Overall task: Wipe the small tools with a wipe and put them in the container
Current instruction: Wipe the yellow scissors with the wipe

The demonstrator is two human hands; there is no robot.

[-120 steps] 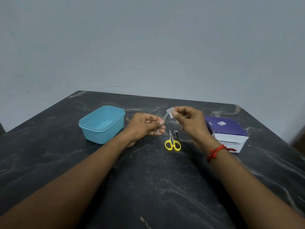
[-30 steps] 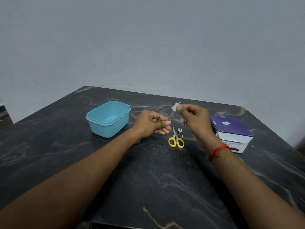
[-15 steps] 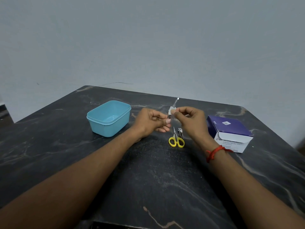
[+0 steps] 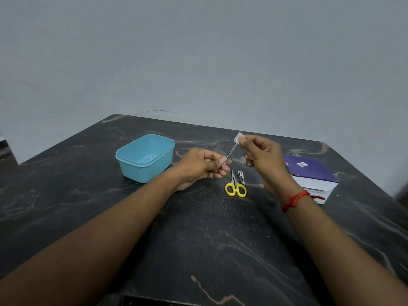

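right now the left hand (image 4: 203, 164) hovers above the dark marbled table (image 4: 198, 250), fingers curled, thumb and forefinger pinching the lower end of a slim metal tool (image 4: 231, 150); its exact kind is too small to tell. the tool's long axis runs on a slant, from the left thumb up and to the right, with its far end pointing away from the person and buried in a small white wipe (image 4: 239, 137). the right hand (image 4: 262, 157) is raised a little higher, its thumb and forefinger pinching that wipe around the tool's upper tip, the other fingers loosely curled beneath. a red thread band (image 4: 293, 199) circles the right wrist. on the table between and below the two hands lie the yellow-handled scissors (image 4: 235, 186), blades closed and pointing away, handles toward the person, and just beside the blades on the right lies a small nail clipper (image 4: 241, 176), its length running much the same way. the light blue container (image 4: 143, 173) stands open-topped to the left of the left hand, near it but apart. a purple and white box (image 4: 309, 173) sits to the right of the right forearm
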